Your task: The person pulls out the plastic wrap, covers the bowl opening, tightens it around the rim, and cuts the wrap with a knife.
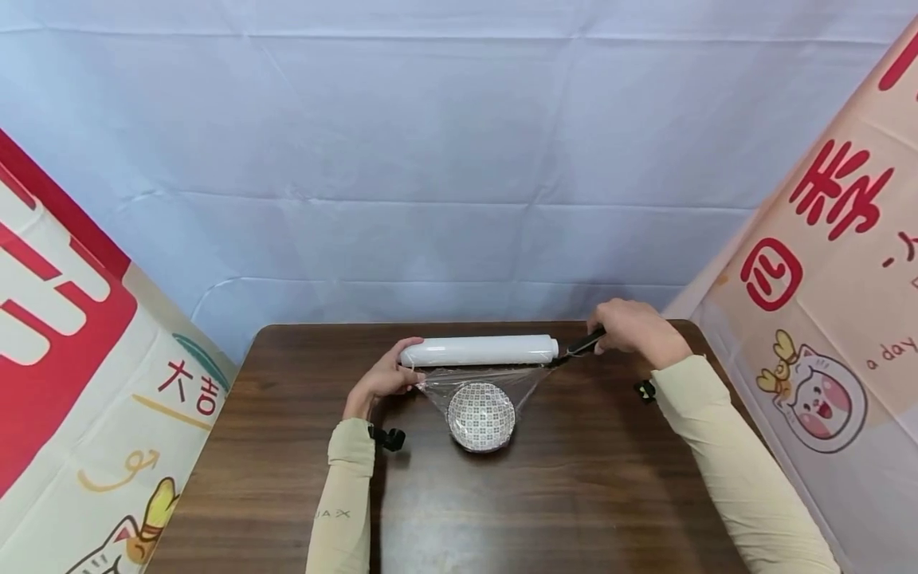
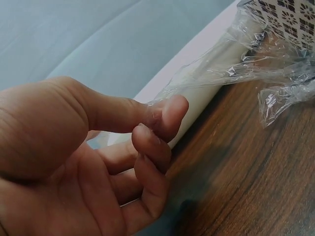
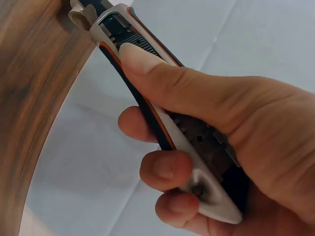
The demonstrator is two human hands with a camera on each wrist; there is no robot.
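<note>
My left hand (image 1: pixel 387 376) is at the left end of a white roll of cling film (image 1: pixel 480 351), and its thumb and forefinger pinch the edge of the clear film (image 2: pixel 231 69). From the roll, the film stretches down over a patterned bowl (image 1: pixel 482 418). On the other side, my right hand (image 1: pixel 634 328) grips a utility knife (image 1: pixel 586 343), whose tip reaches the film by the roll's right end. In the right wrist view, the thumb lies on the ribbed slider of the knife handle (image 3: pixel 194 137), with fingers wrapped beneath.
Everything stands on a dark wooden table (image 1: pixel 574 494), whose far edge runs just behind the roll. A pale cloth backdrop (image 1: pixel 445 175) hangs beyond it. Printed cloths flank the left and right sides. Each wrist bears a small black camera mount (image 1: pixel 390 438).
</note>
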